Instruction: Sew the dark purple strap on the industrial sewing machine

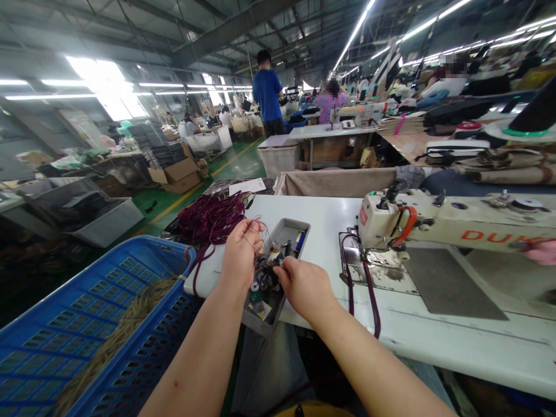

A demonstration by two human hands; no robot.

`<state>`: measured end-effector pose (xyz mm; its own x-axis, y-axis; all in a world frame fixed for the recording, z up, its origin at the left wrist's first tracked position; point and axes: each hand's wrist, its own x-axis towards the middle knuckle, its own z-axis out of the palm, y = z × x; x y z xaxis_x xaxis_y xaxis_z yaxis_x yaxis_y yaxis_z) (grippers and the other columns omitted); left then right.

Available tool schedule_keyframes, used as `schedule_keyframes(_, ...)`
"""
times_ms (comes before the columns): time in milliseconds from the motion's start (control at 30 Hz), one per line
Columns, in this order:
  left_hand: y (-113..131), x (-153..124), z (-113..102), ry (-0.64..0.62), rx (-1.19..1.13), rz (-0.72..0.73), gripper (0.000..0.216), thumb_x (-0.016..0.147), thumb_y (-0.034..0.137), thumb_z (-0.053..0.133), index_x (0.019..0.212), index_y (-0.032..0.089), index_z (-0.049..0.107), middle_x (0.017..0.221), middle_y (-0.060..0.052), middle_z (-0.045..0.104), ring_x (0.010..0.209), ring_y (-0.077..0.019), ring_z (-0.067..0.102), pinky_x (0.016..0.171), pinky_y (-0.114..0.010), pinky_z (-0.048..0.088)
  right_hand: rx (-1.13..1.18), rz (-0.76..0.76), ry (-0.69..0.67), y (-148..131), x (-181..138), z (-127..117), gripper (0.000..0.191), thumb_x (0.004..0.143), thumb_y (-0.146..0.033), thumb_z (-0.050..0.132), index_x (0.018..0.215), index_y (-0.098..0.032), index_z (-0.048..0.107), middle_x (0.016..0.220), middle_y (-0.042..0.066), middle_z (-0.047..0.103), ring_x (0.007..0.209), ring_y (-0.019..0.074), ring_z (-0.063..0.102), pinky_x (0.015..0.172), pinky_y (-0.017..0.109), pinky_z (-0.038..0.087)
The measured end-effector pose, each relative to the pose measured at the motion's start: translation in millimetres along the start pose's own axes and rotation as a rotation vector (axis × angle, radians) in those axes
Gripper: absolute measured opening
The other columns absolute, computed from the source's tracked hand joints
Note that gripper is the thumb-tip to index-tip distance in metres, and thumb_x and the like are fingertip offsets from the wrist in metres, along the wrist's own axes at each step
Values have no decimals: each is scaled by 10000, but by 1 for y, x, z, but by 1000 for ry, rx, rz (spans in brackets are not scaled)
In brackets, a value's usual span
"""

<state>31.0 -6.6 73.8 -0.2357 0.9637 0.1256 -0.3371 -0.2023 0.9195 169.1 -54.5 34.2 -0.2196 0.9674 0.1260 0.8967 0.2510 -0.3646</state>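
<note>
My left hand is raised over a grey metal tray full of small sewing parts, its fingers pinched on a tangle of thin maroon thread. My right hand is closed over the tray's near half; what its fingers grip is hidden. The tray lies on the left part of a white sewing table. A pile of maroon cords lies just left of my left hand. A cream sewing machine stands to the right, with a maroon strap hanging from under its head.
A blue plastic crate holding tan cord stands at my lower left. Beyond the table are fabric-covered bins, cardboard boxes, grey tubs and a green floor aisle. A person in a blue shirt stands far off; others sit at machines.
</note>
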Motion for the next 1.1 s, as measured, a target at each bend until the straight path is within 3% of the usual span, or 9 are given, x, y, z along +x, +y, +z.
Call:
schedule_keyframes(200, 5, 0, -1, 0, -15, 0, 381, 705, 362, 910, 769, 160, 593, 712, 61, 525, 458, 4, 330, 423, -133, 236, 5, 99, 29, 5, 2, 0, 316, 1111, -442, 477, 990, -235, 683, 920, 42, 796, 841, 202, 748, 651, 308, 342)
schedule_keyframes(533, 11, 5, 0, 4, -45, 39, 335, 733, 329, 884, 789, 156, 603, 716, 56, 544, 457, 6, 343, 424, -132, 254, 66, 88, 6, 5, -3, -5, 287, 1095, -440, 510, 970, -236, 669, 903, 30, 782, 835, 199, 726, 659, 312, 327)
schedule_keyframes(700, 20, 10, -1, -26, -29, 49, 316, 762, 327, 863, 791, 156, 599, 652, 73, 491, 449, -3, 334, 426, -136, 254, 212, 145, -9, 13, -5, -10, 272, 1094, -445, 519, 965, -245, 651, 900, 2, 771, 815, 183, 697, 654, 287, 311)
schedule_keyframes(867, 19, 9, 1, -38, -35, 32, 313, 750, 320, 871, 804, 150, 614, 695, 55, 544, 446, 4, 345, 422, -131, 262, 314, 75, -26, 3, -8, -17, 268, 1072, -406, 573, 873, -241, 643, 848, -21, 744, 766, 154, 650, 643, 271, 296)
schedule_keyframes(1100, 18, 8, 2, -45, -41, 42, 348, 729, 334, 894, 800, 139, 614, 720, 54, 554, 455, 11, 350, 419, -120, 275, 261, 52, -4, -11, 0, -19, 281, 1068, -449, 568, 918, -237, 673, 866, 3, 765, 803, 177, 687, 638, 299, 259)
